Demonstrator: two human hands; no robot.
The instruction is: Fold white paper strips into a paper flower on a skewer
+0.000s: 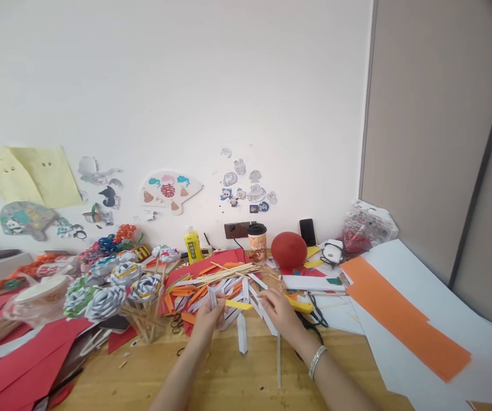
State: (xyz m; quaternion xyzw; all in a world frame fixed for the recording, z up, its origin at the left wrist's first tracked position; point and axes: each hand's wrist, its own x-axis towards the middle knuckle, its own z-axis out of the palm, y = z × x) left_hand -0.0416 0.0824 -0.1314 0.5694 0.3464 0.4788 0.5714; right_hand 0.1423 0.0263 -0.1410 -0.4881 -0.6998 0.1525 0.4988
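My left hand (208, 319) is closed on a bunch of folded white paper strips (242, 331) that fan out over the wooden table (212, 377). A yellow paper strip (238, 305) runs from that hand toward my right hand (278, 311), whose fingers pinch among the white strips at its end. A silver bracelet (317, 361) sits on my right wrist. Just beyond both hands lies a heap of orange and white strips (194, 291) and thin wooden sticks (229, 273).
Paper roses on sticks (113, 291) stand at the left beside red paper sheets (19, 359). A yellow bottle (192, 244), a lidded cup (257, 241) and a red balloon (289, 250) stand by the wall. Black scissors (314, 311) lie right of my hand. Orange paper (404, 319) on white sheets covers the right.
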